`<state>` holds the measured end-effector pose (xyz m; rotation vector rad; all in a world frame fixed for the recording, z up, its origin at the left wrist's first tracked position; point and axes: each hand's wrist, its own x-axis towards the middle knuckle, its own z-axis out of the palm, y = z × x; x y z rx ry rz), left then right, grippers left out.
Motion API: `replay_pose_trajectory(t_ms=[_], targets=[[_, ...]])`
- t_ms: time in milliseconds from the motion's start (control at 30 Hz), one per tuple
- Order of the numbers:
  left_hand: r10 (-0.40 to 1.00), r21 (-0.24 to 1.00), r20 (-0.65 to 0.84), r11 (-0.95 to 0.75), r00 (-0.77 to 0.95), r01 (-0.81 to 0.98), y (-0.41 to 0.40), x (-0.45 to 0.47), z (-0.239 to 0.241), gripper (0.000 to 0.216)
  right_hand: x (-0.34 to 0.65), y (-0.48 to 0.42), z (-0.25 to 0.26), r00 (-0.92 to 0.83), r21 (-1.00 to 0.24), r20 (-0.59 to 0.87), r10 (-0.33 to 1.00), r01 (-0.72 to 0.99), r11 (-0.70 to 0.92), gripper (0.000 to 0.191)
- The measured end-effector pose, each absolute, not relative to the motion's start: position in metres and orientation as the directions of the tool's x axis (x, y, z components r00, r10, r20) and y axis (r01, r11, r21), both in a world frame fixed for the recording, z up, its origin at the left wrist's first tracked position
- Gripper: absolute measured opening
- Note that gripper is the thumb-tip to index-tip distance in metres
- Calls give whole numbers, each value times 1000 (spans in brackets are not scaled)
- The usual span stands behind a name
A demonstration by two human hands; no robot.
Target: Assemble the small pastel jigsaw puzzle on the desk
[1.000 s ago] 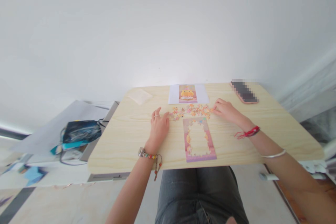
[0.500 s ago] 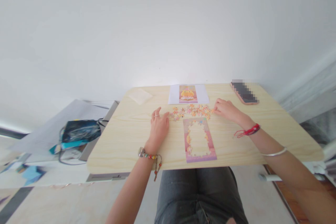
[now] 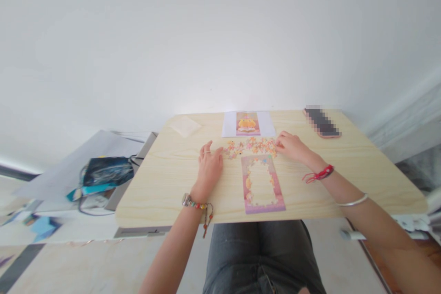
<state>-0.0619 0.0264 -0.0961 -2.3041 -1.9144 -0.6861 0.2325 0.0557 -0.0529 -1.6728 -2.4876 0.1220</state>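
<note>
My left hand [image 3: 208, 167] lies flat on the light wooden table [image 3: 161, 179], fingers stretched out, fingertips just left of a pile of several loose puzzle pieces [image 3: 250, 146]. My right hand [image 3: 291, 145] rests at the right end of that pile, fingers curled down onto the pieces; whether it grips one is hidden. Below the pile lies a pink puzzle frame [image 3: 262, 184] with its border filled and its middle bare. A reference picture of a yellow figure on a white sheet [image 3: 247, 124] lies behind the pile.
A phone [image 3: 322, 122] lies at the table's far right corner. A pale paper square [image 3: 185, 126] sits at the far left. Left of the table, a lower surface holds a dark blue bag with cables [image 3: 105, 172]. A white wall rises behind.
My right hand has slid slightly left, further onto the right end of the pile. My left hand has stayed put.
</note>
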Motion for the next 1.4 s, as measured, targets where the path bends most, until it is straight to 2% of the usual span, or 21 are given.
replay_pose_trajectory(t_ms=[367,867,1167,1400], targets=[[906,219,399,-244,142,945,27,-62,-97,32,236,59,-51,-447,-174,104,888,871,459,11],[892,242,431,-259,135,935,26,-62,-98,30,215,70,-57,-431,-235,156,889,858,457,16],[880,224,453,-269,145,937,27,-63,-100,31,204,79,-64,-301,-277,178,937,898,342,14],[896,233,423,-251,134,940,27,-62,-97,31,200,87,-66,-284,-248,106,953,920,302,12]])
